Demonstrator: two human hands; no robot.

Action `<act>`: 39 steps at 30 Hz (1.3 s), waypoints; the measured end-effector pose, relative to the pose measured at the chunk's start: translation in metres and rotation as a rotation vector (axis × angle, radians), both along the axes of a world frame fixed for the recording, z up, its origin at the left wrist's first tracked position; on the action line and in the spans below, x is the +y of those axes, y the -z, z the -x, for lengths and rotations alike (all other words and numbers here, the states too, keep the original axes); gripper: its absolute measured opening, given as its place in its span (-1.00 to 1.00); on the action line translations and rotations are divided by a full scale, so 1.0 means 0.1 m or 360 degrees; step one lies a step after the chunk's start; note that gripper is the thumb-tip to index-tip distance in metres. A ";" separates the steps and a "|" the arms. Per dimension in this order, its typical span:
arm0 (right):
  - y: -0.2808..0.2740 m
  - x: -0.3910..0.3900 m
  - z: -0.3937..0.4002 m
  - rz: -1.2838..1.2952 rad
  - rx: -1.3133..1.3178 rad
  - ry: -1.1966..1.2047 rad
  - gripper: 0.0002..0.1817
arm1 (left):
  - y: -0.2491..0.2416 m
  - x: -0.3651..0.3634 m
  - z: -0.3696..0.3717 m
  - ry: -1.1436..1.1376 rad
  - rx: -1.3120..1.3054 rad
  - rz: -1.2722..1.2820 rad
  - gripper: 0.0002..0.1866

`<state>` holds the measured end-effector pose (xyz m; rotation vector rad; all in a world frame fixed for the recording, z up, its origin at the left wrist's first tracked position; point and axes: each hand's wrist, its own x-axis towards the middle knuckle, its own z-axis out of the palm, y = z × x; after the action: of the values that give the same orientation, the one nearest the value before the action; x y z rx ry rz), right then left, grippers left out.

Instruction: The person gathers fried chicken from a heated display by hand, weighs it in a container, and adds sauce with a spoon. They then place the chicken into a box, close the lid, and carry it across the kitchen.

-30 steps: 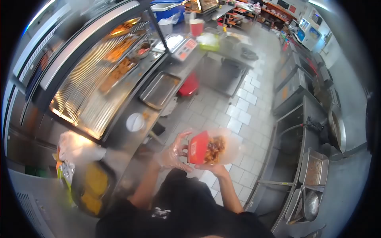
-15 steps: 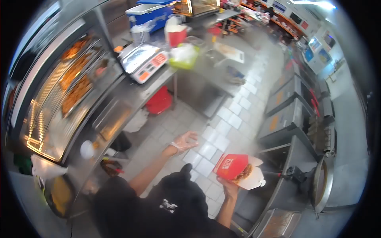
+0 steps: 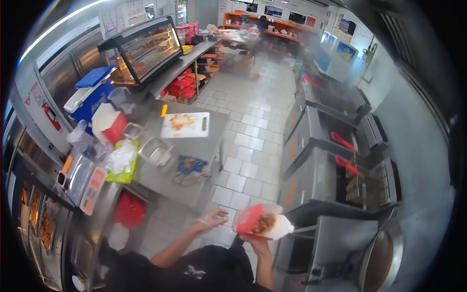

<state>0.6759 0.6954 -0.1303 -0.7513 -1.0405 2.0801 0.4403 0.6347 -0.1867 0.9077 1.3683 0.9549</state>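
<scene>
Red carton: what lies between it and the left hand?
Head view: nothing between the left hand and red carton; only floor tiles show beyond.

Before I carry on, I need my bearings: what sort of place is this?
Most likely a takeaway kitchen: what look like fryers line the aisle's right side, a glass food cabinet stands at upper left, and the right hand holds a red-and-white box of food.

Red-and-white takeout box [image 3: 250, 223], open at the top, with white flaps [image 3: 282, 228] spread toward the right. Rests on the right hand [image 3: 258, 245], supported from below and tilted enough to show the inside. Holds browned food pieces [image 3: 264, 225], loosely heaped, too small and blurred to identify. Turns a red outer side leftward.
</scene>
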 end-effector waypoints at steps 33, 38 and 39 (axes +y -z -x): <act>0.31 10.15 9.13 -0.0649 0.0124 -0.1327 -0.40 | 1.01 6.96 4.33 -0.2429 0.0275 0.0375 -0.62; 0.53 10.66 11.03 -0.0704 0.0341 -0.1292 0.11 | 1.55 7.32 4.16 -0.2869 -0.0133 0.0585 -0.60; 0.52 10.63 11.39 -0.0653 0.0359 -0.1359 0.15 | 1.86 7.35 4.22 -0.2942 -0.0235 0.0579 -0.60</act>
<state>-0.4632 1.7581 -0.1823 0.1886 -1.7788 2.3995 0.0183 1.3697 -0.3722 -1.0362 1.9883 1.8584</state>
